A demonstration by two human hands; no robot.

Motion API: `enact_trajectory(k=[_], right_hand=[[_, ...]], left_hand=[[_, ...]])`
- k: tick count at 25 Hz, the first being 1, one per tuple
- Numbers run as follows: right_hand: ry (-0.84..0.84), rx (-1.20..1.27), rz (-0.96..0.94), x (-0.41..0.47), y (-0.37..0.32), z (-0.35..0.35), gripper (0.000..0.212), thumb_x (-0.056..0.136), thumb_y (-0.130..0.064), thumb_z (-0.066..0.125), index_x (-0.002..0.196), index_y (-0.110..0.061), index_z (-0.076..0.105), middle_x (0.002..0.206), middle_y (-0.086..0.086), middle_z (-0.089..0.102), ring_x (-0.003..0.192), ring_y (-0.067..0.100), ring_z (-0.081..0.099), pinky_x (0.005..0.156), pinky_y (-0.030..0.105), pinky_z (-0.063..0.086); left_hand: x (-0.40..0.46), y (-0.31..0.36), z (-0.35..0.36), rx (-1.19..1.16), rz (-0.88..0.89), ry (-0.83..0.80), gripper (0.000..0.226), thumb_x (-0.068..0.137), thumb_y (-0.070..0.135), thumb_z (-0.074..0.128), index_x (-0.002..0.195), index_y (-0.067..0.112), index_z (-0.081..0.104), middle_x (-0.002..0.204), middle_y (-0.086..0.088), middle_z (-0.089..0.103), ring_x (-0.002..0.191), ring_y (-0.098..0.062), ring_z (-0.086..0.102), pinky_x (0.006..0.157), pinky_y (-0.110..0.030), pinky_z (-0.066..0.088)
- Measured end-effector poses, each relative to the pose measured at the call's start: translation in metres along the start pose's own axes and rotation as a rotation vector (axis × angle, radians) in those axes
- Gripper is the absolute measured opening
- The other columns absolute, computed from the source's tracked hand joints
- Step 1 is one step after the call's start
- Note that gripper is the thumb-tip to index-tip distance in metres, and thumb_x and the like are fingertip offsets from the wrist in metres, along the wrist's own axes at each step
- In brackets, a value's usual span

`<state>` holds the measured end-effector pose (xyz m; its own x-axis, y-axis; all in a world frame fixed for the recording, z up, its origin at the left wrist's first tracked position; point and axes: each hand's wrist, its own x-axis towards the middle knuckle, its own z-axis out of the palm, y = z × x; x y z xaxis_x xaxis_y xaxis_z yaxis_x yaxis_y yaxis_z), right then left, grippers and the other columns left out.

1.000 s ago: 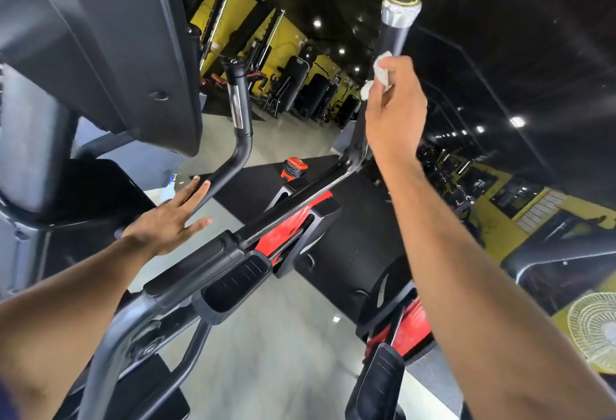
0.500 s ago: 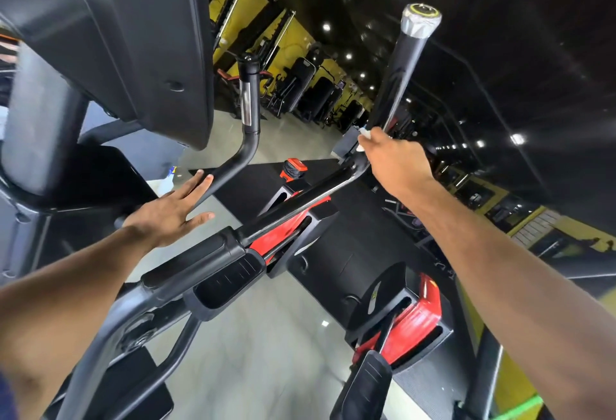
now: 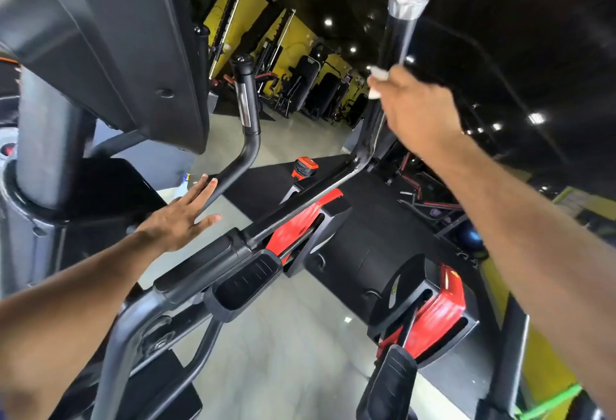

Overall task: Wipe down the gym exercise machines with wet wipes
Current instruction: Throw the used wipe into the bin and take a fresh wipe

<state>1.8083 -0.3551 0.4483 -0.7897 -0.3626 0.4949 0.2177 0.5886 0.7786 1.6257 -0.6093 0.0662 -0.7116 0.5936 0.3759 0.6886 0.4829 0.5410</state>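
White, crumpled wet wipe (image 3: 376,81) is gripped in the curled fingers of the right hand (image 3: 416,109) against the black upright handlebar with a silver cap (image 3: 398,36). Straight, slightly spread fingers of the left hand (image 3: 180,219) are held beside the shorter curved black handle (image 3: 245,139).

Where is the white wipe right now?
In the head view, the crumpled white wet wipe is upper right, gripped in the right hand against the tall black handlebar pole, below its silver end cap.
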Motion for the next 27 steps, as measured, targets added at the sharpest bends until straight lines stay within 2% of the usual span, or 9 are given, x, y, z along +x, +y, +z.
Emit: enact_trajectory(k=[5,8,10,13,17,20,23,25,27], right_hand=[[-0.306,0.163,0.123,-0.06,-0.041,0.073,0.056,0.098,-0.007,0.054,0.149,-0.029,0.047,0.115,0.002,0.053,0.074,0.032,0.068,0.06,0.042,0.057],[-0.33,0.664,0.365,-0.075,-0.068,0.096,0.042,0.104,-0.015,0.049,0.142,-0.031,0.057,0.121,-0.003,0.062,0.1,0.029,0.067,0.085,0.046,0.057],[-0.277,0.917,0.418,-0.075,-0.086,0.098,0.035,0.105,-0.017,0.05,0.135,-0.025,0.065,0.118,-0.007,0.066,0.103,0.018,0.067,0.092,0.043,0.055],[-0.34,1.155,0.359,-0.086,-0.104,0.081,0.033,0.105,-0.014,0.052,0.134,-0.02,0.066,0.09,-0.026,0.06,0.071,-0.014,0.059,0.07,0.012,0.049],[-0.32,1.405,0.515,-0.134,-0.12,0.054,0.033,0.106,-0.015,0.053,0.134,-0.025,0.065,0.065,-0.035,0.059,0.053,-0.003,0.053,0.054,0.013,0.041],[-0.29,1.468,0.691,-0.191,-0.136,0.05,0.03,0.105,-0.019,0.055,0.129,-0.03,0.068,0.062,-0.032,0.06,0.051,0.001,0.051,0.053,0.016,0.041],[-0.289,1.463,0.789,-0.244,-0.155,0.059,0.03,0.103,-0.022,0.058,0.128,-0.037,0.067,0.069,-0.036,0.06,0.056,-0.003,0.054,0.06,0.018,0.042],[-0.31,1.439,0.876,-0.277,-0.165,0.069,0.028,0.101,-0.025,0.061,0.126,-0.038,0.066,0.076,-0.04,0.06,0.063,-0.006,0.058,0.063,0.012,0.04],[-0.322,1.423,0.964,-0.301,-0.174,0.073,0.022,0.098,-0.027,0.066,0.115,-0.041,0.066,0.077,-0.03,0.064,0.063,0.0,0.06,0.063,0.017,0.042]], left_hand=[[-0.003,0.009,-0.003,0.006,-0.084,-0.016,0.085,0.095,0.081,0.023,0.161,0.045,-0.017,0.171,0.015,-0.019,0.151,-0.035,0.038,0.115,-0.055,0.042],[-0.002,0.012,-0.004,-0.007,-0.124,-0.055,0.086,0.097,0.076,0.028,0.163,0.042,-0.014,0.172,0.012,-0.017,0.155,-0.035,0.031,0.121,-0.052,0.033],[0.0,0.015,-0.006,-0.046,-0.157,-0.073,0.088,0.095,0.079,0.026,0.164,0.04,-0.012,0.173,0.008,-0.014,0.158,-0.034,0.022,0.125,-0.052,0.026],[0.005,0.035,-0.013,-0.072,-0.182,-0.06,0.09,0.091,0.086,0.017,0.164,0.042,-0.008,0.174,0.004,-0.008,0.16,-0.03,0.014,0.127,-0.054,0.019],[0.0,0.083,-0.029,-0.201,-0.166,0.051,0.098,0.083,0.096,0.014,0.165,0.043,0.008,0.175,0.008,0.005,0.161,-0.018,0.007,0.128,-0.051,0.016],[-0.016,0.13,-0.038,-0.182,-0.002,0.221,0.076,0.098,0.079,0.027,0.16,0.036,0.032,0.167,0.005,0.032,0.155,-0.017,0.027,0.124,-0.046,0.029],[-0.045,0.177,-0.023,-0.094,0.346,0.414,0.051,0.105,0.045,0.051,0.144,0.013,0.055,0.145,-0.003,0.056,0.137,-0.018,0.051,0.115,-0.034,0.04],[-0.066,0.199,0.011,-0.135,0.483,0.362,0.042,0.103,0.034,0.056,0.135,0.009,0.063,0.135,0.001,0.061,0.128,-0.014,0.056,0.111,-0.025,0.042],[-0.086,0.205,0.048,-0.174,0.48,0.222,0.039,0.102,0.037,0.055,0.134,0.016,0.064,0.132,0.009,0.061,0.125,-0.005,0.056,0.104,-0.02,0.046]])
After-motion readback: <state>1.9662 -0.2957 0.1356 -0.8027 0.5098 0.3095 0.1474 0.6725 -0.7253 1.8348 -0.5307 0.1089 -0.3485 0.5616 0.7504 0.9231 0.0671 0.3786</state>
